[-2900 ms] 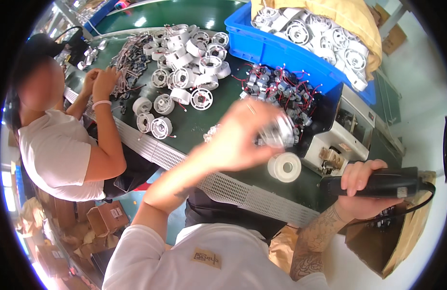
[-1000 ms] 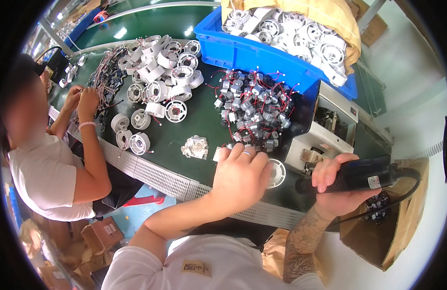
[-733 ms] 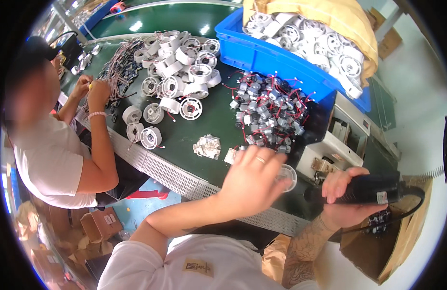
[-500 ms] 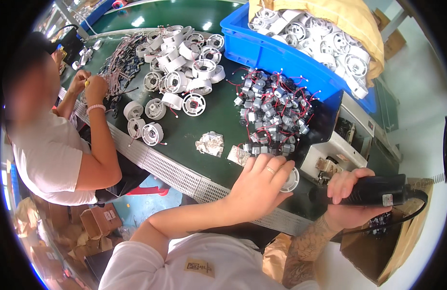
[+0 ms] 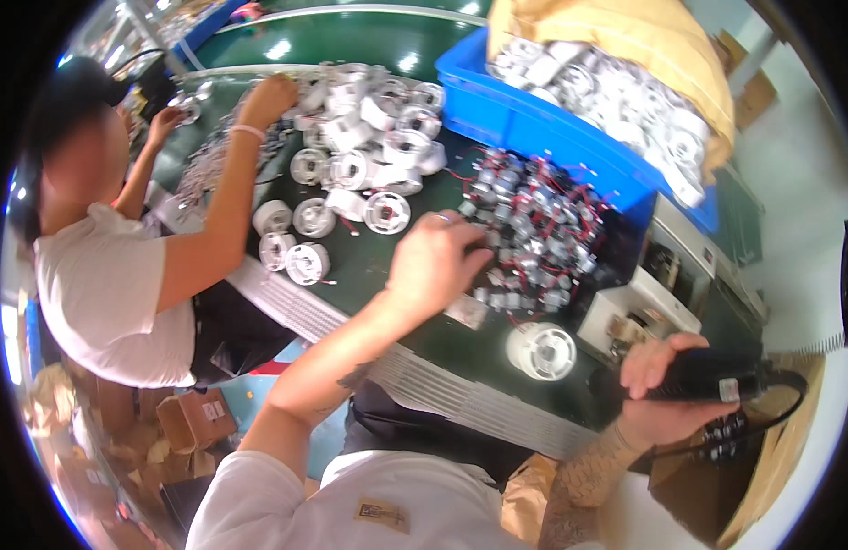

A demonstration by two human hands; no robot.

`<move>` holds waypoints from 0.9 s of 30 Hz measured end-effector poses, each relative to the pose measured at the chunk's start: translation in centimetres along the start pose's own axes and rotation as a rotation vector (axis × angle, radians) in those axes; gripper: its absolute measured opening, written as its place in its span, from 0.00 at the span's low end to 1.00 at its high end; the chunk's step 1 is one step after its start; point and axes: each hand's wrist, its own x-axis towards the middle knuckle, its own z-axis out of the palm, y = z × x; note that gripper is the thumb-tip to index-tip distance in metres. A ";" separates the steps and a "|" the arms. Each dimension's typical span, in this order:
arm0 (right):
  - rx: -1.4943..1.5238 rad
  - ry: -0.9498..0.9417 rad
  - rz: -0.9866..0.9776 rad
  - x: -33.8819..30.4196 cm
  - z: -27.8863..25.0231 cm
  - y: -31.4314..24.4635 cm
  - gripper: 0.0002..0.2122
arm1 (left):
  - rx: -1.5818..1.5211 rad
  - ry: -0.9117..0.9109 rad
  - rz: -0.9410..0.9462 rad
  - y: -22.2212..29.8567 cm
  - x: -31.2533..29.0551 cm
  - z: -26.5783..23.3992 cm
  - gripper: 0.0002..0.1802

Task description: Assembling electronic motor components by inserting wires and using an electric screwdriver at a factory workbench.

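Note:
My left hand (image 5: 433,264) is over the green work surface, at the left edge of a pile of small grey motors (image 5: 534,220) with red wires. Its thumb and fingers are apart, and I see nothing between them. A white round plastic housing (image 5: 543,352) with a slotted face lies by itself nearer to me. At the right, my right hand (image 5: 658,390) is wrapped round a black corded electric screwdriver (image 5: 704,374), held roughly level. Its tip is dark and blurred.
Behind the motors stands a blue crate (image 5: 543,124) with a yellow sack of white parts. More white housings (image 5: 369,137) are heaped at the far left. A co-worker (image 5: 121,266) reaches over wires there. A white machine (image 5: 644,284) stands right of the motors.
My left hand has left the white housing and moved up and left to the motors. The housing now lies uncovered. The co-worker's hands have moved apart. My right hand keeps the screwdriver.

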 end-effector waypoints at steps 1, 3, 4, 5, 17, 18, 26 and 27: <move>-0.022 0.003 0.007 0.0 0.1 -0.3 0.43 | -0.006 0.038 0.031 0.0 -0.1 0.4 0.08; -0.060 0.021 -0.029 -0.3 0.0 -0.5 0.42 | -0.059 0.132 0.068 0.0 -0.2 1.0 0.07; -0.076 0.031 -0.034 -0.5 0.1 -0.7 0.42 | -0.074 0.126 0.053 0.0 0.0 1.1 0.07; -0.090 0.037 -0.035 -0.6 0.0 -0.8 0.42 | -0.088 0.122 0.035 0.0 0.0 1.1 0.07; -0.130 0.039 -0.034 -0.1 0.5 -0.3 0.40 | -0.451 0.088 -0.151 0.6 0.0 -1.3 0.06; -0.120 0.039 -0.030 -0.2 0.5 -0.3 0.41 | -0.470 0.108 -0.100 1.1 0.2 -1.9 0.05; -0.124 0.076 -0.010 -0.7 -0.2 -0.6 0.43 | -0.757 -0.157 0.001 3.8 1.9 -1.9 0.06; -0.088 0.087 -0.014 -1.0 -0.5 -0.9 0.44 | -0.770 -0.169 -0.011 4.5 1.9 -1.8 0.05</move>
